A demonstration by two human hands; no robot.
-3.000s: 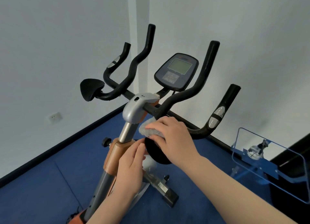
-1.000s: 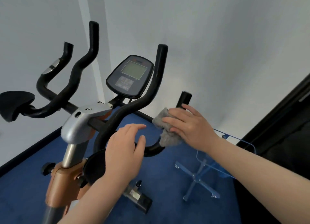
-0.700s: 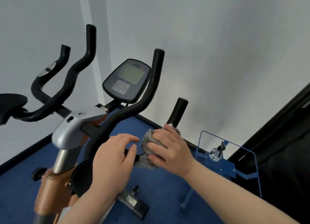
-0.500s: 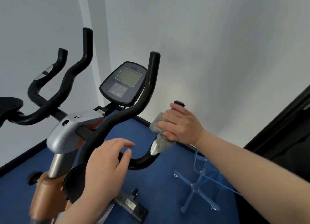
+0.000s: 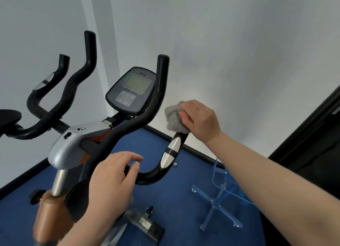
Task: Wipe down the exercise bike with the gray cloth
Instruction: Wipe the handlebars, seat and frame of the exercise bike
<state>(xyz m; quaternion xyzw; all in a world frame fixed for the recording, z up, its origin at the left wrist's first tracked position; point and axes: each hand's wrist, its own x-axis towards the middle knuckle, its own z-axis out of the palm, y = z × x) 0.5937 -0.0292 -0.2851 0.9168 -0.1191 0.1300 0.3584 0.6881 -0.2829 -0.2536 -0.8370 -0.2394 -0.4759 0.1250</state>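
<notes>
My right hand (image 5: 199, 119) grips the gray cloth (image 5: 173, 119), wrapped over the top of the bike's right handlebar grip (image 5: 170, 153). My left hand (image 5: 112, 179) hovers unclenched, fingers loose, above the bar's lower bend. I'm wiping this grip; next I'd draw the cloth down over the silver sensor.
</notes>
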